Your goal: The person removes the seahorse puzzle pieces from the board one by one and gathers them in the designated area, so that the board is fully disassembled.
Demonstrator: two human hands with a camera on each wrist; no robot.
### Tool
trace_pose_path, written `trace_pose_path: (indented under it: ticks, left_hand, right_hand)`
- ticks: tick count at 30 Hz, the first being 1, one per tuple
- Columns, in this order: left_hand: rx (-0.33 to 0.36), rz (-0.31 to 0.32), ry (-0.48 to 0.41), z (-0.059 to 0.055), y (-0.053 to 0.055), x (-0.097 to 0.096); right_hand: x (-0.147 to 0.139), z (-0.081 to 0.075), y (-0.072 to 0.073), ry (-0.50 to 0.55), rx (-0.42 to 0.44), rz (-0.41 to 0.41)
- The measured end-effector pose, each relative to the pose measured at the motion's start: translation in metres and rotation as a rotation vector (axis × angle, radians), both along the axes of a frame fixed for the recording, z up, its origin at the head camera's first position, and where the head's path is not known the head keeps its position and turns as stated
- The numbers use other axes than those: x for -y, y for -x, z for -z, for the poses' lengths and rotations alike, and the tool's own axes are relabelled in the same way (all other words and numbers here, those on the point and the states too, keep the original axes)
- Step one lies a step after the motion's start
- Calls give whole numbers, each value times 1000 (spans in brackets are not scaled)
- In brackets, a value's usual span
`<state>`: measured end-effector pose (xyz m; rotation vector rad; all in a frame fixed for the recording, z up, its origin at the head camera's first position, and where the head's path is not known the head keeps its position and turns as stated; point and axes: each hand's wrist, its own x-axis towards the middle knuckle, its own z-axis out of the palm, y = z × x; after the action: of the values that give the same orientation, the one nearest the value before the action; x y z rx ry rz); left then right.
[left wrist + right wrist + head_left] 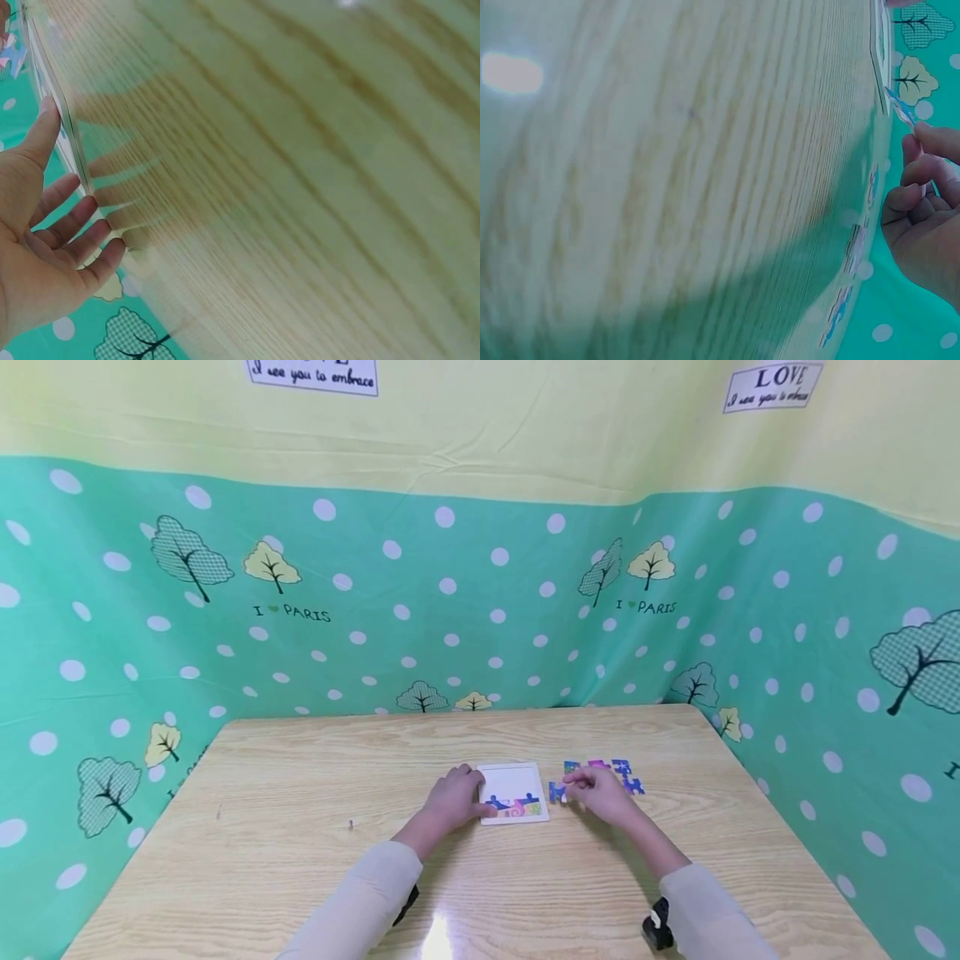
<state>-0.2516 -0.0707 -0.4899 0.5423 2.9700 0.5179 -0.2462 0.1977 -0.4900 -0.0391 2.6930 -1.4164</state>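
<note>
A white puzzle tray lies on the table, with joined pieces along its lower part and bare white above. My left hand rests at the tray's left side. Its thumb touches the near left of the tray, and the other fingers spread loosely along the edge. Just right of the tray, my right hand pinches a puzzle piece between thumb and forefinger. Several loose puzzle pieces lie behind and beside that hand, some partly hidden by it.
The wooden table has a tiny dark speck left of my left hand. A green and yellow curtain with dots and trees hangs behind and along the sides. Dark wrist-worn devices show near both sleeves.
</note>
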Motion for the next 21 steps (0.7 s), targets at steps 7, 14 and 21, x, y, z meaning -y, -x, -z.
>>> trace_pose_path:
  ticks: [7,14,21]
  left_hand:
    - [-10,11,-5,0,1,0]
    - [-9,6,-1,0,2,0]
    - [-2,0,-2,-1,2,0]
  right_hand:
    - [-5,1,0,-26,-11,26]
    - [-12,-1,-2,-17,-14,21]
    - [-18,1,-3,-22,-16,25]
